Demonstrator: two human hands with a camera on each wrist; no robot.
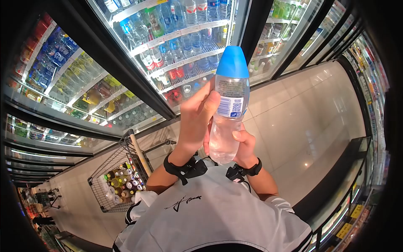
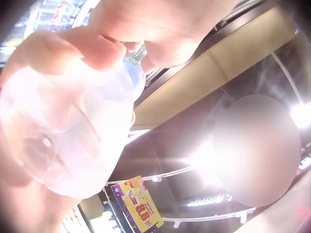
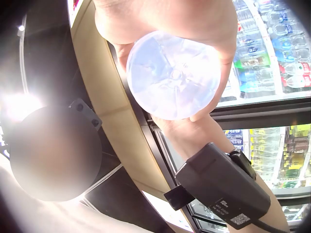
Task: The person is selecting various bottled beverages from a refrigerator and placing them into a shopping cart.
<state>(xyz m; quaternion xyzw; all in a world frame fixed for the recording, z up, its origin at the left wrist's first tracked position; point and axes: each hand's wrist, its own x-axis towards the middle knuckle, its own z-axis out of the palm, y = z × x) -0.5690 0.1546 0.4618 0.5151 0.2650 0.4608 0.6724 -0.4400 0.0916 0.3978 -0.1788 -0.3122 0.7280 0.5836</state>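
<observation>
A clear bottle [image 1: 224, 140] with a big blue cap [image 1: 233, 62] stands upright in front of the chest, its barcode label [image 1: 230, 107] turned toward the head camera. My left hand [image 1: 195, 119] grips its left side, thumb laid over the label's edge. Lower down, my right hand [image 1: 246, 147] holds the bottle's right side with the thumb on the clear plastic. Seen from below in the right wrist view, the round bottle base [image 3: 175, 77] sits among the fingers. Glare washes out the bottle in the left wrist view.
Glass-door drink coolers with shelves of bottles [image 1: 176, 44] line the front and left. A wire shopping cart [image 1: 95, 185] with several bottles in it stands at the left on the tiled floor [image 1: 294, 122]. A low display case [image 1: 344, 180] curves along the right.
</observation>
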